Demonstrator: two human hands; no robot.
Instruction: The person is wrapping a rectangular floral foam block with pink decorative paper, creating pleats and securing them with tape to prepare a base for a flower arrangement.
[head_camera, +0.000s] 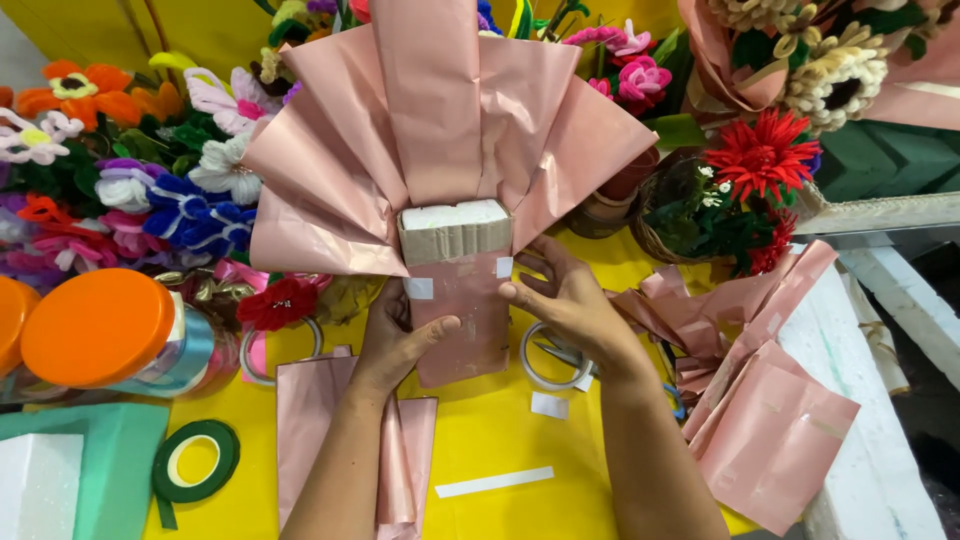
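Two hands on one piece: your left hand (395, 335) wraps the left edge of a pink-papered block (462, 300), thumb pressed across its front, fingers behind it and out of sight, so the hand is clamped on the block. Your right hand (570, 300) rests against the block's right edge with fingers loosely spread, fingertips touching the paper, not closed around anything.

The block stands roughly upright at the centre, above the yellow table (500, 430). Its top shows white foam inside a tan cardboard band. Small white tape tabs (419, 288) sit on the front, left and right.

Fanned behind the block: broad folded panels of matte, rose-pink wrapping paper (440, 100), creased and slightly metallic in sheen.

Around you:
- Fuzzy pipe-cleaner flowers (190, 200), many colours, at left.
- Clear tape roll (553, 362), ring-shaped, just under your right hand.
- Green floral tape roll (195, 462), lower left.
- Orange round lid (97, 327) on a jar, left.
- More folded pink sheets (770, 440), lower right.
- Red spiky flower (765, 152) in a basket, right.
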